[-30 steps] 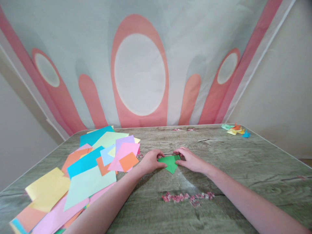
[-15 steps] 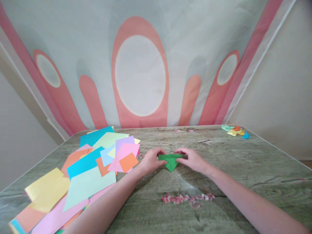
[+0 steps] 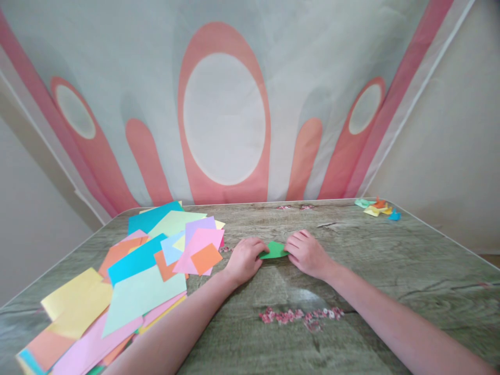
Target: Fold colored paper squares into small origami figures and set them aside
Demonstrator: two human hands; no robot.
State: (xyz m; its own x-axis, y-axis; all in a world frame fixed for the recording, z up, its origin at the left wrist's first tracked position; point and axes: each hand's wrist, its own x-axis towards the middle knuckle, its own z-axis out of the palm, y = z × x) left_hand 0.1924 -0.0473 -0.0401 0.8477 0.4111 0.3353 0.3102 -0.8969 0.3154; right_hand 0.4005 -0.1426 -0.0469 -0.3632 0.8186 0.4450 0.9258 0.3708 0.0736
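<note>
A small piece of folded green paper (image 3: 275, 250) is held between my two hands over the middle of the table. My left hand (image 3: 246, 259) has its fingers closed on the paper's left end. At the right end, my right hand (image 3: 307, 253) grips it with curled fingers. The paper's front edge runs nearly straight, and its ends are hidden under my fingertips. Both thumbs are mostly out of sight.
Sheets of coloured paper (image 3: 144, 302) lie in an overlapping pile on the left. Several small folded paper pieces (image 3: 377, 209) sit at the far right corner. The wood-patterned tabletop (image 3: 375, 271) has printed pink blossoms (image 3: 300, 315). Behind it hangs a printed backdrop (image 3: 281, 104).
The green paper's downward-pointing triangle has turned out of view, and a flatter green face now shows, tapering away from me. My fingers have rolled over its ends.
</note>
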